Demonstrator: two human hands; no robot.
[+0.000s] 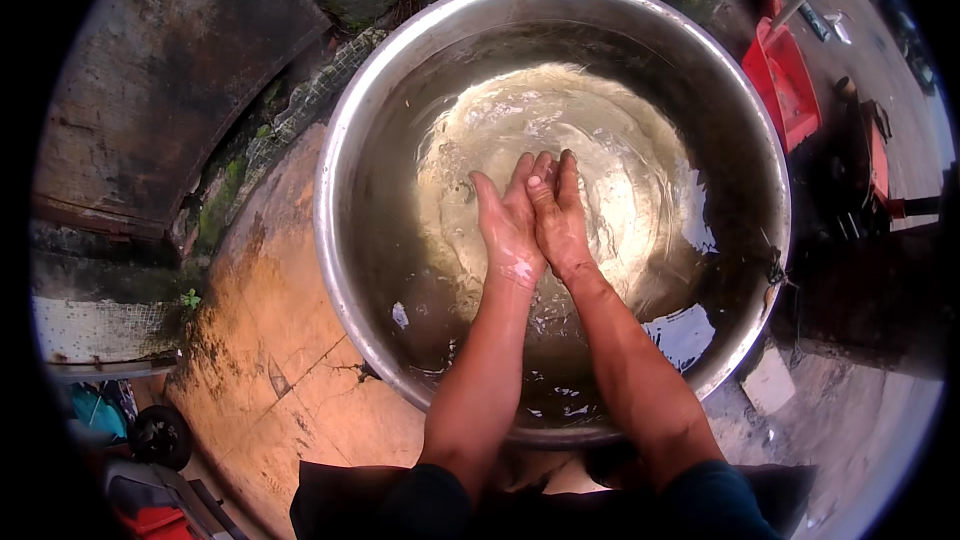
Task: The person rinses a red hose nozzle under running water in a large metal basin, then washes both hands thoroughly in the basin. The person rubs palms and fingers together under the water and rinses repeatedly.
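A wide round metal basin [327, 202] stands before me, holding slightly cloudy water [487, 120] with ripples and bright reflections. Both my hands are together over its middle, wet; how deep the fingertips reach into the water is hard to tell. My left hand [508, 229] has its palm turned up and its thumb spread away. Against its inner side lies my right hand [564, 221], back upward, with the thumb across the left fingers. Some fingers overlap and are partly hidden. No object shows in either hand.
Wire is tied at the basin's right rim [776, 270]. A red dustpan [784, 90] stands at the upper right, and a pale block [769, 381] lies lower right. Stained concrete [300, 375] and a rusty metal sheet [157, 75] are on the left. A black wheel [160, 436] sits lower left.
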